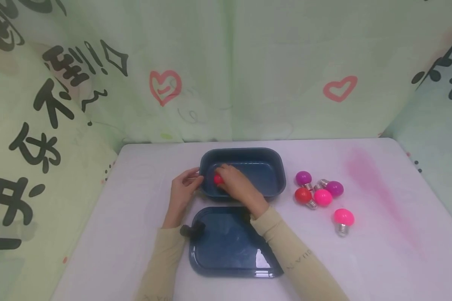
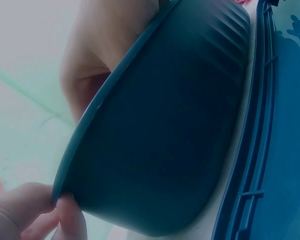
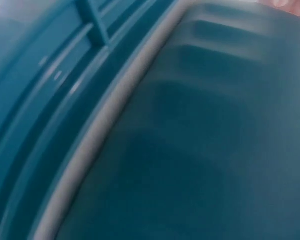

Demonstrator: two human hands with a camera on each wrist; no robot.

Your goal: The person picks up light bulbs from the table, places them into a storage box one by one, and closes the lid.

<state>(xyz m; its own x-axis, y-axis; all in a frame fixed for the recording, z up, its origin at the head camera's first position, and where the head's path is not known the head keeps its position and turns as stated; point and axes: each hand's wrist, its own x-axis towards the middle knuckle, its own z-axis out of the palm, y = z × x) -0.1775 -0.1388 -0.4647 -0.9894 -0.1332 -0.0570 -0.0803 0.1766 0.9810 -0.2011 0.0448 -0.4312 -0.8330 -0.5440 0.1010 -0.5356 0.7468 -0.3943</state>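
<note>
A dark blue rectangular box (image 1: pixel 281 175) stands uncovered at the middle of the table. At its left end my left hand (image 1: pixel 181 191) pinches the rim between thumb and fingers; the left wrist view shows these fingers (image 2: pixel 72 220) at the rim, against the outer wall (image 2: pixel 155 135). My right hand (image 1: pixel 241 186) reaches over the near rim into the box and grips a pinkish-red light bulb (image 1: pixel 218 179), partly covered by the fingers. The right wrist view holds only the blurred box wall (image 3: pixel 205 145) and the lid's edge (image 3: pixel 50 95); the bulb is out of sight there.
In front of the box lies its blue lid (image 1: pixel 229 246), partly under my right sleeve. To the right sit several bulbs: a red bulb (image 1: pixel 303 195), purple bulbs (image 1: pixel 303 178) and pink bulbs (image 1: pixel 344 217). A patterned curtain (image 1: pixel 256 83) surrounds the white table (image 1: pixel 143 175).
</note>
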